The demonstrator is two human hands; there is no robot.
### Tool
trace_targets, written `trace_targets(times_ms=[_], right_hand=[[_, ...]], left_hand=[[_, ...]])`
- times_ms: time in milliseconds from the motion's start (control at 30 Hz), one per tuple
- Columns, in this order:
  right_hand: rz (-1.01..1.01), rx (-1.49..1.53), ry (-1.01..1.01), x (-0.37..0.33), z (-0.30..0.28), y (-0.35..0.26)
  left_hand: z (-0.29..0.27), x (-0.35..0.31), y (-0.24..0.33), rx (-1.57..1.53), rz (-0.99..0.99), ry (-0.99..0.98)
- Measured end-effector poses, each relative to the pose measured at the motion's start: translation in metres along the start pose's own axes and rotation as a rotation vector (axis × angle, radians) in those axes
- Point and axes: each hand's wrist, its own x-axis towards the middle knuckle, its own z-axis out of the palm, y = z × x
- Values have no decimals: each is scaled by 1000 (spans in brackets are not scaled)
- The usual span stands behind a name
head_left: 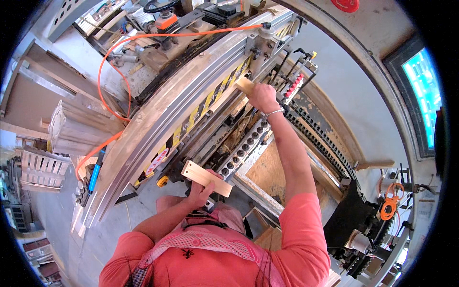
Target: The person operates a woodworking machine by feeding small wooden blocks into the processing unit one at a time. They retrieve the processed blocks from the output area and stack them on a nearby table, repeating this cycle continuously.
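My left hand (200, 192) is closed on a short pale wooden board (206, 178) held close to my body. Two small dark holes show at the board's left end. Farther off, my right arm reaches across the machine, and my right hand (264, 98) grips the end of another light wood piece (245, 86). That piece lies by the yellow-and-black striped edge of the machine's metal beam. Between my hands runs a metal bar with a row of round dark holes (245, 147). My right fingers partly hide the wood they hold.
A long curved metal beam (158, 122) crosses on the left, with an orange hose (102, 81) looping over it. At the right are a lit screen (422, 95), a red button (345, 4) and a black chain track (330, 143). A chipboard panel (265, 170) lies below the holed bar.
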Motion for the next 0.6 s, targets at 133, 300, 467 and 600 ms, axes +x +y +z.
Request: trace_targets(times_ms=[133,300,467,600], right_hand=[[-11,-11,49,-1,3,1],[-9,-4,-53,4,5,1],[-37,-48,-31,5,9,4],[12,-54,-53,1,1,-3]], left_hand=[[4,-1,-2,-68,4,51],[4,2,17,-82,-54,43],[4,4,7,-176,-23,47],[1,4,5,-121,31,36]])
